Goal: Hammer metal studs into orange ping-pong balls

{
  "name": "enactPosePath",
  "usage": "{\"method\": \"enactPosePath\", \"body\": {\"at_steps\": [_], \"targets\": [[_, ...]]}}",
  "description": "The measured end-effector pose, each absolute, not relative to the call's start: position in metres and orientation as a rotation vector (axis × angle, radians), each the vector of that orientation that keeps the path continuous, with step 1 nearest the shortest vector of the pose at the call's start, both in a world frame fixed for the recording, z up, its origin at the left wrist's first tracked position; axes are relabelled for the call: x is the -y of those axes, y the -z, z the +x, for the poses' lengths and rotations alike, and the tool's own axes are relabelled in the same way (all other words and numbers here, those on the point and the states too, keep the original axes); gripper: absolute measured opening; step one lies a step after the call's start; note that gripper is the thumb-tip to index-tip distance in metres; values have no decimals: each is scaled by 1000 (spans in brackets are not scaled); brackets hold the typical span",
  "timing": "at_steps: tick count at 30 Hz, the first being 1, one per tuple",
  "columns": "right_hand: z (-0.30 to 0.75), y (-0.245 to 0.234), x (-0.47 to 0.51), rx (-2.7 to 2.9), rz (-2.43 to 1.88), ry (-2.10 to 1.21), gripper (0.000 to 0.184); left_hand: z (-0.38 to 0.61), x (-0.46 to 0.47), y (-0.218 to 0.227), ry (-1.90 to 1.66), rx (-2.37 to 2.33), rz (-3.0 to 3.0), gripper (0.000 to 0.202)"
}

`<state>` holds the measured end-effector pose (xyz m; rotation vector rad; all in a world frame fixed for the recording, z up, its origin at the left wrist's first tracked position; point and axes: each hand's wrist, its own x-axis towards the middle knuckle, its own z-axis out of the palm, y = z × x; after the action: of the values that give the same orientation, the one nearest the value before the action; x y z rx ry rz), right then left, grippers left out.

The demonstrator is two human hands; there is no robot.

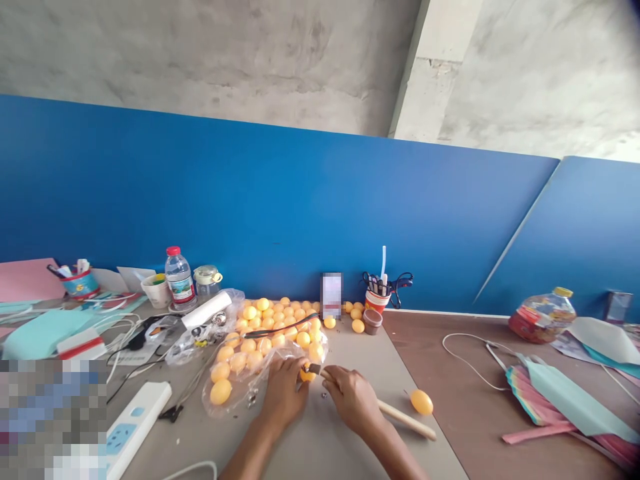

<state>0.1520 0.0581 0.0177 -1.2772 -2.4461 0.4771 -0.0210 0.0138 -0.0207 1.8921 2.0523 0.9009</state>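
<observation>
My left hand [283,393] is closed round an orange ball [307,375] at the edge of a clear plastic bag [245,373] full of orange balls. My right hand [353,397] grips a wooden-handled tool [405,418] whose dark metal tip [314,368] touches that ball. Several more orange balls lie heaped behind the bag [277,320]. A single orange ball [421,401] rests on the table to the right of my right hand.
A water bottle [179,279], cups and a jar stand at the back left; a cup of scissors [379,293] at the back middle. A white power strip [133,427] and cables lie left. Paper fans [560,400], a cord and a plastic jug [543,317] are right.
</observation>
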Motion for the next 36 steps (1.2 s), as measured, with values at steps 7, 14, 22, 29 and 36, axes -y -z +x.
{"method": "enactPosePath", "body": {"at_steps": [7, 14, 22, 29, 36], "targets": [[151, -16, -59, 2456, -1285, -531, 18, -22, -14, 20, -872, -1996, 1882, 43], [155, -18, -59, 2412, -1263, -601, 21, -20, -15, 18, -874, -2030, 1859, 30], [158, -26, -60, 2360, -1245, -698, 13, -19, -12, 17, -855, -2039, 1867, 48], [157, -21, -58, 2395, -1241, -673, 22, -18, -13, 19, -838, -2015, 1879, 29], [155, -18, -59, 2416, -1272, -603, 23, -18, -14, 18, -831, -2002, 1888, 29]]}}
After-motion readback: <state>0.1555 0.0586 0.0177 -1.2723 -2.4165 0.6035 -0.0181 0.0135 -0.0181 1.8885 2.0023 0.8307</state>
